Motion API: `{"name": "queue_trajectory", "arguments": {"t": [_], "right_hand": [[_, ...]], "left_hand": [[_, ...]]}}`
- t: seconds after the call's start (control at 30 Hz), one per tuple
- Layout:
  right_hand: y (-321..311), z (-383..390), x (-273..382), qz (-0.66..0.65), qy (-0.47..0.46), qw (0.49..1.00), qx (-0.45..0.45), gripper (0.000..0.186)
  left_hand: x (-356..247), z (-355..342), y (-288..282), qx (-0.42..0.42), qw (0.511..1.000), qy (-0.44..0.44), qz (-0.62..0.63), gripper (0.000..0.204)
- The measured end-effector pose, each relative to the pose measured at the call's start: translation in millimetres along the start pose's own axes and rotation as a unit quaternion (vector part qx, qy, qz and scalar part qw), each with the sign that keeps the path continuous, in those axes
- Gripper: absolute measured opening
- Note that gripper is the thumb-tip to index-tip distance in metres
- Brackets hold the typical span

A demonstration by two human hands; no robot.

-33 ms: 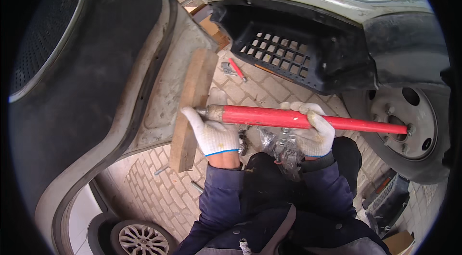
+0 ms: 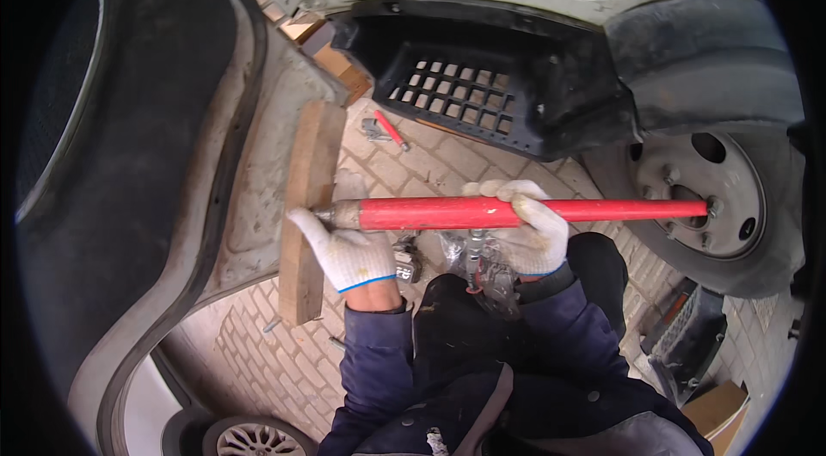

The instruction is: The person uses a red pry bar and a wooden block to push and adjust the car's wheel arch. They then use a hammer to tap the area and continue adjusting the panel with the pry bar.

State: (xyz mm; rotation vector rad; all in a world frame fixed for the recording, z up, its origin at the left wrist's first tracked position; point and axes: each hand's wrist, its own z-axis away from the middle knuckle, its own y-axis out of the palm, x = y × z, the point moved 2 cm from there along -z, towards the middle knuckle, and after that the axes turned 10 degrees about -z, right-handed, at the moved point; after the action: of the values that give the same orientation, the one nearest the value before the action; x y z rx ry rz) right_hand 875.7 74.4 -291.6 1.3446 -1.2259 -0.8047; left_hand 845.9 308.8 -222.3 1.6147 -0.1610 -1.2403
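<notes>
The red tapered bar lies left of the steel wheel, its narrow end overlapping the hub; contact is unclear. The right hand wraps its middle; the left hand grasps the end farthest from the wheel, beside the wooden beam. Good handling probably calls for firm grips and a thumb clear of the wood.
</notes>
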Motion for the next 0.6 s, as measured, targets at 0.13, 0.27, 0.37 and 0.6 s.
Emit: {"name": "queue_trajectory", "arguments": {"t": [0.13,0.27,0.37,0.6], "right_hand": [[-12,0,2,0.097,-0.010,0.994,-0.045,0.025],[-18,-1,-7,0.095,-0.017,0.992,-0.078,0.028],[-23,-2,-11,0.119,-0.039,0.990,-0.068,0.029],[-34,1,-14,0.075,-0.029,0.996,-0.038,0.030]], "left_hand": [[-3,-8,-3,0.006,0.997,-0.072,0.026,0.093],[-6,-7,-9,0.070,0.997,-0.037,-0.018,0.087],[-4,-5,-13,0.094,0.994,-0.026,-0.056,0.080],[-7,-8,-18,0.100,0.994,-0.033,-0.041,0.084]]}}
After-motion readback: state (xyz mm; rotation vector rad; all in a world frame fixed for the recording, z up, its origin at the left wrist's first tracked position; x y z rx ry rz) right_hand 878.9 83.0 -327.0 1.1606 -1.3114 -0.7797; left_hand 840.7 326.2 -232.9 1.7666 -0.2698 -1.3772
